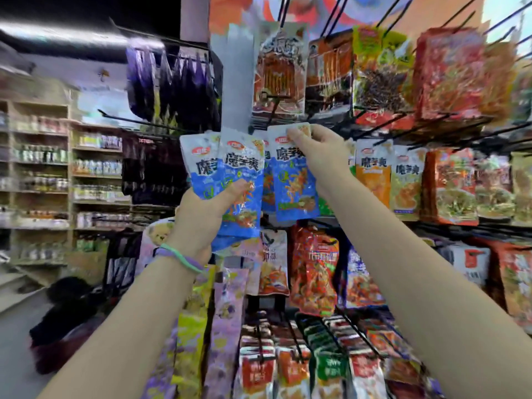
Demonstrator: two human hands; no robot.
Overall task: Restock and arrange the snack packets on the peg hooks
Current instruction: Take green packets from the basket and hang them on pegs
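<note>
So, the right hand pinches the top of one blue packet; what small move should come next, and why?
Probably guide that blue packet by its top edge onto the peg hook. The right hand pinches it at hook height, while the left hand holds spare blue packets waiting.

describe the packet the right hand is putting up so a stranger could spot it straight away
On the peg rack's middle row, find the right hand pinching a packet's top edge. That blue-and-white packet hangs alone; the left hand holds a fan of the same kind, and its right-hand neighbours are orange and green.

A shop: snack packets (pixel 449 73) hang on peg hooks (pixel 374 132), bottles line wooden shelves (pixel 69 174).
</note>
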